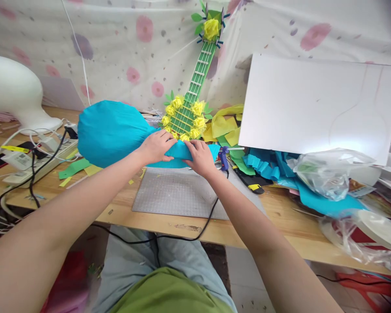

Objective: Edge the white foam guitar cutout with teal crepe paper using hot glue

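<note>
A blue paper-covered shape point(112, 130) with a rounded left end and a narrow right part lies across the desk. My left hand point(157, 147) rests on the narrow part, fingers bent over its upper edge. Just to the right, my right hand point(199, 155) presses on the same blue paper, its fingers spread a little and its thumb pointing left. Behind the hands leans a green paper instrument point(200, 71) with strings and yellow paper roses. A grey cutting mat point(176, 193) lies in front of the blue shape.
A purple glue gun point(223, 160) and a yellow-black cutter point(256, 188) lie right of the hands. A white board point(299, 104) leans behind blue scraps and a plastic bag point(329, 171). A power strip point(39, 163) with cables and a white foam head point(13, 91) are at left.
</note>
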`<state>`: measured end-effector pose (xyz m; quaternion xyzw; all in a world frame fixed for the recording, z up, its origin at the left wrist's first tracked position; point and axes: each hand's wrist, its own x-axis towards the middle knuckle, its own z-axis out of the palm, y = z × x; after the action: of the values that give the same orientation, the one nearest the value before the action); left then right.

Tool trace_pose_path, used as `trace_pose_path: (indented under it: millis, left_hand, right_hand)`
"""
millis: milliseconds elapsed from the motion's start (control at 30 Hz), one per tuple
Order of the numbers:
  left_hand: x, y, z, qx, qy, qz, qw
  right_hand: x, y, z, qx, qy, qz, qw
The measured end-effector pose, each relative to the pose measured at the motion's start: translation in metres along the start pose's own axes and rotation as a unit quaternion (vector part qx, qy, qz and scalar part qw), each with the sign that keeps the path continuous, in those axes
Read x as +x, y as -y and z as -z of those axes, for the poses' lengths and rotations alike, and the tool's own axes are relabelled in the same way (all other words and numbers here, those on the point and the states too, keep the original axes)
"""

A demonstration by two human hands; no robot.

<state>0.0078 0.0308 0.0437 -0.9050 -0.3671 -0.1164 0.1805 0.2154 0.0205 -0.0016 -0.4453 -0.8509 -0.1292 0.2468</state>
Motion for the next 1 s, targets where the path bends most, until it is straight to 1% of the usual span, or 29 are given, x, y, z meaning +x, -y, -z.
trace_pose_path:
  millis: [67, 133, 233, 333, 400, 467, 533, 600, 700, 767, 800, 867, 900, 933, 1000]
  left_hand:
    - [-0.004, -0.002, -0.004, 0.005, -0.037, 0.009, 0.999]
    - [-0.008, -0.005, -0.009, 0.01, -0.066, 0.024, 0.997]
    - [-0.013, -0.01, -0.019, 0.01, -0.091, 0.037, 0.995]
    - [-0.016, -0.012, -0.03, 0.009, -0.106, 0.053, 0.993]
    - [-0.018, -0.012, -0.038, 0.009, -0.112, 0.067, 0.991]
    - [-0.018, -0.012, -0.043, 0.007, -0.114, 0.077, 0.99]
    - [-0.019, -0.016, -0.046, 0.003, -0.113, 0.085, 0.99]
    - [-0.019, -0.025, -0.043, 0.003, -0.109, 0.096, 0.989]
    - [-0.021, -0.042, -0.032, 0.017, -0.085, 0.129, 0.988]
    - [-0.024, -0.048, -0.024, 0.015, -0.043, 0.166, 0.985]
    - [-0.025, -0.048, -0.02, 0.002, -0.013, 0.184, 0.983]
    - [-0.029, -0.04, -0.018, -0.041, 0.047, 0.205, 0.977]
    - [-0.031, -0.033, -0.019, -0.063, 0.068, 0.21, 0.973]
    - [-0.033, -0.025, -0.022, -0.079, 0.083, 0.217, 0.97]
    - [-0.039, -0.01, -0.03, -0.08, 0.085, 0.245, 0.963]
  right_hand:
    - [-0.001, 0.004, 0.0, -0.02, -0.028, -0.008, 0.999]
    - [-0.004, 0.008, -0.005, -0.034, -0.055, -0.021, 0.998]
    - [-0.01, 0.012, -0.017, -0.039, -0.07, -0.039, 0.996]
    - [-0.014, 0.016, -0.025, -0.037, -0.064, -0.037, 0.997]
    - [-0.014, 0.02, -0.024, -0.035, -0.055, -0.04, 0.997]
    - [-0.011, 0.025, -0.02, -0.033, -0.041, -0.06, 0.997]
    - [-0.007, 0.029, -0.015, -0.033, -0.037, -0.085, 0.995]
    - [-0.004, 0.029, -0.015, -0.03, -0.052, -0.102, 0.993]
    - [-0.006, 0.023, -0.024, -0.027, -0.087, -0.126, 0.988]
    - [-0.011, 0.017, -0.035, -0.03, -0.088, -0.144, 0.985]
    - [-0.015, 0.014, -0.041, -0.032, -0.082, -0.15, 0.985]
    - [-0.021, 0.009, -0.051, -0.032, -0.057, -0.152, 0.986]
    - [-0.023, 0.006, -0.054, -0.026, -0.037, -0.146, 0.988]
    - [-0.025, 0.004, -0.056, -0.013, -0.012, -0.133, 0.991]
    - [-0.028, -0.002, -0.057, 0.038, 0.043, -0.086, 0.995]
